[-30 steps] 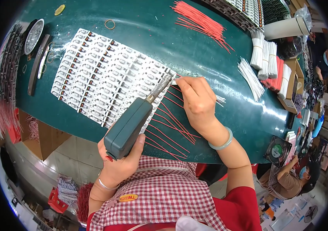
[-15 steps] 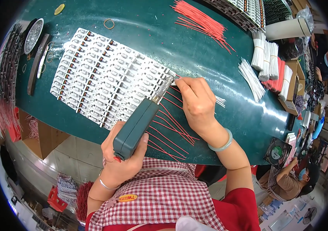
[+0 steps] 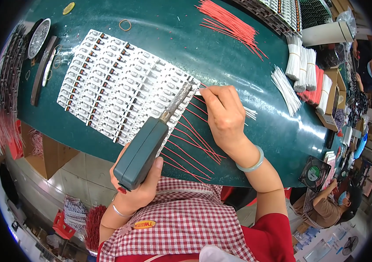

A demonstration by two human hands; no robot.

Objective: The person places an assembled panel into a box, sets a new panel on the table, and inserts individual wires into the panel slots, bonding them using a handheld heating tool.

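Observation:
A dark green soldering gun (image 3: 141, 150) is in my left hand (image 3: 137, 185), its fingers wrapped round the body. Its long grey metal tip (image 3: 179, 101) reaches over the right edge of a white panel (image 3: 116, 83) made of rows of small boards. My right hand (image 3: 225, 114) is closed in a pinch at the panel's upper right corner, on a white wire whose end shows at the fingertips. White wire ends (image 3: 250, 114) stick out behind that hand. Several thin red wires (image 3: 190, 150) run from the panel's right edge toward me.
Loose red wires (image 3: 229, 24) lie at the back; loose white wires (image 3: 285, 89) and tied white bundles (image 3: 301, 65) are at the right. A small black fan (image 3: 314, 172) stands near the right edge. A bowl (image 3: 38, 38) and dark bar (image 3: 44, 72) sit left. A co-worker (image 3: 330, 203) is at right.
The soldering gun in my left hand has moved down and to the left, so more of its tip shows over the panel edge. My right hand stays nearly still.

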